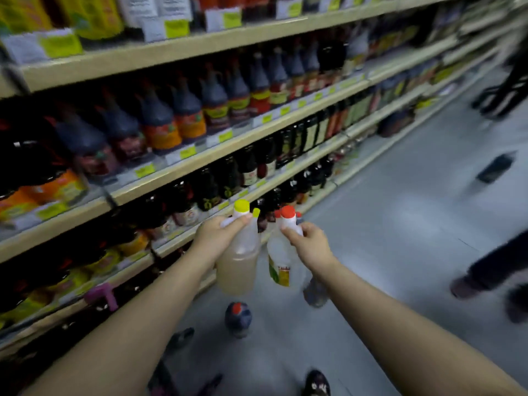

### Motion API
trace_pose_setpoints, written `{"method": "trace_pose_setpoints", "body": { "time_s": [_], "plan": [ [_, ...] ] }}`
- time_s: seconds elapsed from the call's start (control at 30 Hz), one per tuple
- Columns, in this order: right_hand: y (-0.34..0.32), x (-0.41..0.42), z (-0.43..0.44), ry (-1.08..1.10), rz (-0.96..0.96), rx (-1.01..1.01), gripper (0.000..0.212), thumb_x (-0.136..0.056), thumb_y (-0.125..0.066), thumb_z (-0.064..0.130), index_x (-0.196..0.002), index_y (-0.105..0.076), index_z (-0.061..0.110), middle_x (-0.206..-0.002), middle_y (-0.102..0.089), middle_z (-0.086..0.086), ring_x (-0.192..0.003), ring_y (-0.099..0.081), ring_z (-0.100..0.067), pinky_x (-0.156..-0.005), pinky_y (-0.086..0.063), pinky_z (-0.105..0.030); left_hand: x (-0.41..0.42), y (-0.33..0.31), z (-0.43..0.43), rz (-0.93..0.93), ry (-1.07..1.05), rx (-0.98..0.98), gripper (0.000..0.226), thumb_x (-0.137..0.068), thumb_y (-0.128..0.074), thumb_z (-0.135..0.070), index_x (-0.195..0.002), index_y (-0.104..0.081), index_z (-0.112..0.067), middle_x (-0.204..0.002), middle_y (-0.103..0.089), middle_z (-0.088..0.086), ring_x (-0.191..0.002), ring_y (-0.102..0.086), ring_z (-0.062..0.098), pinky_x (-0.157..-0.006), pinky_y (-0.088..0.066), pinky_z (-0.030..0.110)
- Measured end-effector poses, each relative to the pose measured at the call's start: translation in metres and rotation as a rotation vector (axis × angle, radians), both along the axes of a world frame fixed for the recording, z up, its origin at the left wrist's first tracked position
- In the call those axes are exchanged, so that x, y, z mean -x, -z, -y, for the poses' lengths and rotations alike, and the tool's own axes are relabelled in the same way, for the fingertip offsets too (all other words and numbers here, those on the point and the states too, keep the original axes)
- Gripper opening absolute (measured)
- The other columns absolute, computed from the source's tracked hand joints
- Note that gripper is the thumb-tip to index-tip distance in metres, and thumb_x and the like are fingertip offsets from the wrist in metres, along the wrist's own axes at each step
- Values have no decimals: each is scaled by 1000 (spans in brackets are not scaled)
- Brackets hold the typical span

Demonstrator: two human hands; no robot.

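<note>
Left hand [217,235] is gripping the yellow-capped bottle [238,264] by its neck; right hand [310,244] is pinching the red-capped bottle [278,252], caps above the fingers.

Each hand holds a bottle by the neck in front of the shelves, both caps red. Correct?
Not both. The head view shows the left hand holding a yellow-capped bottle; only the right hand holds a red-capped bottle. Each grip is at the neck, in front of the shelves.

2 yellow-cap btls [238,270]; 2+ red-cap btls [278,252], blurred; 1 dark floor btl [238,318].
</note>
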State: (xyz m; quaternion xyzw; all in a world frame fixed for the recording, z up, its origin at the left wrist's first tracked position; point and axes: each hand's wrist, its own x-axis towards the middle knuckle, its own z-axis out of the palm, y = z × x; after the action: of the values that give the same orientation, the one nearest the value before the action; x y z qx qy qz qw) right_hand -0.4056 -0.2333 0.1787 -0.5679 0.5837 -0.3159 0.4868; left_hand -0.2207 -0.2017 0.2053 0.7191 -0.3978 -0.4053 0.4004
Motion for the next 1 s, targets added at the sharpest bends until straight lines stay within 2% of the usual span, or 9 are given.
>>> {"method": "trace_pose_setpoints", "body": {
  "time_s": [0.07,0.17,0.27,0.37,0.43,0.5,0.6,0.73,1.0],
  "plan": [
    [0,40,18,91,11,-12,32,-89,-61,32,-75,-43,10,-69,-38,-10,-59,-36,-17,-46,-26,-22,39,0,30,-22,62,-6,53,-79,-66,-54,-55,-35,-17,-66,-41,5,-62,-43,17,-57,-25,29],
    [0,97,45,170,15,-29,38,-86,-62,37,-76,-49,3,-74,-44,-11,-66,-43,-19,-56,-34,-28,93,-1,72,-89,172,-4,50,-69,-67,-65,-77,-60,-15,-81,-53,3,-75,-53,16,-66,-37,30],
    [0,150,69,230,-13,-21,36,-87,-61,39,-72,-45,10,-71,-42,-10,-67,-42,-19,-61,-32,-31,143,-1,108,-82,259,-8,56,-62,-64,-73,-79,-54,-21,-82,-53,4,-75,-54,18,-65,-35,33],
    [-3,195,92,264,-28,-23,35,-88,-59,40,-72,-45,12,-73,-46,-9,-69,-45,-20,-64,-33,-31,187,-4,139,-151,283,1,55,-72,-68,-60,-79,-59,-6,-82,-63,19,-75,-61,28,-67,-39,33],
    [-4,219,108,293,-16,-39,34,-89,-57,39,-72,-44,14,-75,-47,-9,-70,-45,-20,-65,-32,-32,211,-7,158,-186,296,-7,53,-76,-68,-54,-82,-62,-2,-79,-67,13,-72,-63,25,-64,-41,31],
    [-4,236,127,336,-1,-53,33,-90,-54,39,-71,-42,15,-75,-47,-9,-70,-44,-20,-65,-31,-31,231,-10,178,-197,312,-18,39,-82,-64,-47,-72,-53,-11,-63,-54,2,-58,-50,17,-56,-33,29],
    [-2,256,161,409,-22,-77,29,-91,-50,37,-76,-48,12,-76,-53,-5,-71,-46,-19,-62,-32,-30,252,-8,218,-218,315,-66,37,-88,-50,-33,-57,-36,-18,-56,-38,-4,-53,-35,14,-54,-27,28],
    [3,278,206,494,4,-119,24,-91,-47,31,-83,-53,9,-77,-57,0,-74,-48,-20,-66,-37,-31,273,-3,271,-174,351,-84,36,-86,-42,-28,-53,-32,-18,-59,-37,0,-57,-33,17,-59,-27,31],
    [4,330,293,497,-66,-140,27,-87,-54,34,-65,-58,18,-71,-59,1,-70,-51,-20,-68,-40,-33,325,-12,366,-105,411,-50,36,-86,-46,-25,-55,-31,-17,-56,-32,0,-54,-29,14,-57,-26,30]
  ]
}}
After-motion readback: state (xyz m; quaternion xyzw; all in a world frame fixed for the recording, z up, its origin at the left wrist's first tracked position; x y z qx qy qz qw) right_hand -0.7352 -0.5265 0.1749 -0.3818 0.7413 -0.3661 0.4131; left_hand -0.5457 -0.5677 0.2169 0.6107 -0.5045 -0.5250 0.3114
